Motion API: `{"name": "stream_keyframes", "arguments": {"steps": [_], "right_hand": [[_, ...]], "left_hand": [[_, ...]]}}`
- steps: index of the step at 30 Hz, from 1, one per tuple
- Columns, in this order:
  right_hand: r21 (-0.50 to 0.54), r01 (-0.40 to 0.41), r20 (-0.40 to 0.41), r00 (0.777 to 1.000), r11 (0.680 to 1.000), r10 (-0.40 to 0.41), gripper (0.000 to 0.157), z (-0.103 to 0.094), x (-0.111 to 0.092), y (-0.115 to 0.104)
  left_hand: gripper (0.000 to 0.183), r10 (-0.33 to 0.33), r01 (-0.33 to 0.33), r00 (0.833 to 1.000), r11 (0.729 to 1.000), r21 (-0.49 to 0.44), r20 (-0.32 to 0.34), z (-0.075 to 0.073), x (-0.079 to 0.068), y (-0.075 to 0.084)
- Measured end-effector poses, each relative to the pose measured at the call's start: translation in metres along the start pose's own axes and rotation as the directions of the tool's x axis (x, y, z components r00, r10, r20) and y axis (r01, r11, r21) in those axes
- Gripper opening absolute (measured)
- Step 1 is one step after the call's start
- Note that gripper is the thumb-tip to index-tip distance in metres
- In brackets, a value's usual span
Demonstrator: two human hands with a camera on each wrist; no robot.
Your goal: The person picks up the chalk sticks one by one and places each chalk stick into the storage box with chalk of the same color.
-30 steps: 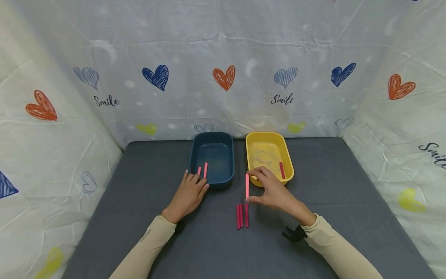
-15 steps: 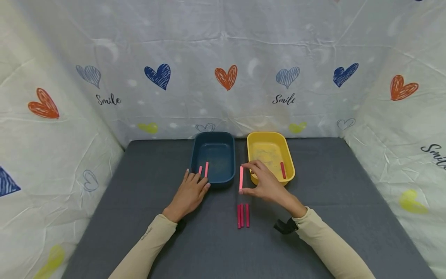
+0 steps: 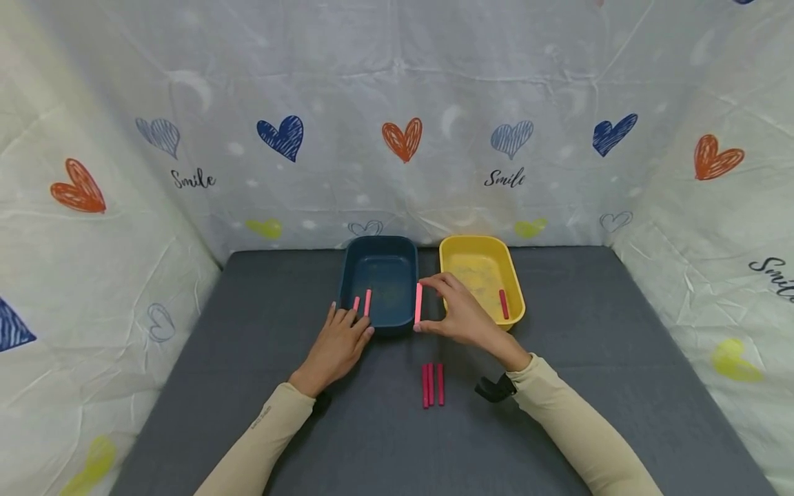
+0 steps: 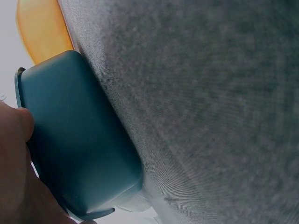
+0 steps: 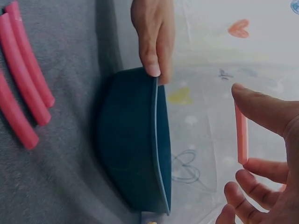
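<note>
My right hand (image 3: 462, 313) pinches a light pink stick (image 3: 418, 303) end to end between thumb and fingertip. In the head view, that stick overlaps the right rim of a dark blue plastic tub (image 3: 393, 293). My left hand (image 3: 338, 341) grips the tub's near left rim, thumb on the outside, as the right wrist view shows. Inside the tub lie two light pink sticks (image 3: 368, 303), partly hidden by the left fingers. Three darker red-pink sticks (image 3: 431, 384) lie side by side on the table in front.
A yellow tub (image 3: 471, 265) stands just right of the blue one, with one dark red stick (image 3: 504, 304) inside. Both are near the back edge of the grey cloth-covered table (image 3: 372, 448). A white printed curtain (image 3: 335, 186) hangs behind and at the sides.
My right hand has carried the light pink stick leftward and away from me, from beside the yellow tub to the blue tub's right rim. The left hand has stayed on the blue tub.
</note>
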State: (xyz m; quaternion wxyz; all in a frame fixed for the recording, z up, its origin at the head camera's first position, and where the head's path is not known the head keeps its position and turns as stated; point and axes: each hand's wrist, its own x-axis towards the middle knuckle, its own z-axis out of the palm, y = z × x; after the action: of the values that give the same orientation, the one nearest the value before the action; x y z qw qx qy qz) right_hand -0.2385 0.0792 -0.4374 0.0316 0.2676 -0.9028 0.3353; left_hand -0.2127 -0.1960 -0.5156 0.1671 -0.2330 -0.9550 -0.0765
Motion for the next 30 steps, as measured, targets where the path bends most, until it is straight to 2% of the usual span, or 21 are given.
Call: {"name": "stream_keyframes", "arguments": {"steps": [9, 13, 22, 30], "right_hand": [[0.0, -0.003, -0.006, 1.0, 1.0, 0.003, 0.08, 0.009, 0.012, -0.005], [0.012, 0.007, -0.005, 1.0, 1.0, -0.007, 0.079, 0.011, 0.016, -0.009], [0.042, -0.054, 0.032, 0.998, 0.998, 0.053, 0.078, 0.017, 0.03, -0.01], [0.06, -0.064, 0.052, 0.997, 0.996, 0.061, 0.08, 0.024, 0.042, -0.009]], "left_hand": [[0.026, -0.026, 0.026, 0.999, 1.0, 0.01, 0.041, 0.0, -0.002, 0.002], [0.026, -0.023, 0.022, 0.999, 1.0, 0.021, 0.036, -0.001, -0.001, 0.002], [0.021, -0.012, 0.012, 1.0, 1.0, 0.021, 0.017, -0.002, 0.0, 0.001], [0.021, -0.007, 0.007, 1.0, 1.0, 0.012, 0.024, -0.002, 0.0, 0.001]]}}
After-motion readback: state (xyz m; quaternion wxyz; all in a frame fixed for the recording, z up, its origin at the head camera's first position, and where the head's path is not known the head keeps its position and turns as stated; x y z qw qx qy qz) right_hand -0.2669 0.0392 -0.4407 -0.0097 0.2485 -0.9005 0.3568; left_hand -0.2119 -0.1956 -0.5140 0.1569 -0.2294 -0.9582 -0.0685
